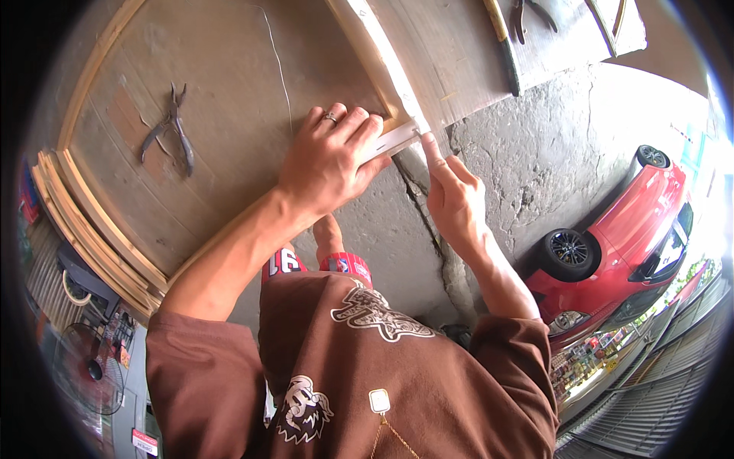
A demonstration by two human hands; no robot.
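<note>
My left hand (330, 157), a ring on one finger, lies flat over the near corner of a wooden frame (381, 61) with canvas stretched on it, gripping its white edge. My right hand (453, 191) sits just right of that corner, its index finger pressing the frame's corner tip (413, 131). The frame rests on a large wooden board (229, 92). A pair of pliers (172, 130) lies on the board to the left of my left hand.
More wooden slats are stacked along the board's left edge (84, 229). Other hand tools (508, 38) lie at the top. Cracked concrete floor (527, 153) is on the right, with a red car (627, 229) beyond. A fan (88, 359) stands at lower left.
</note>
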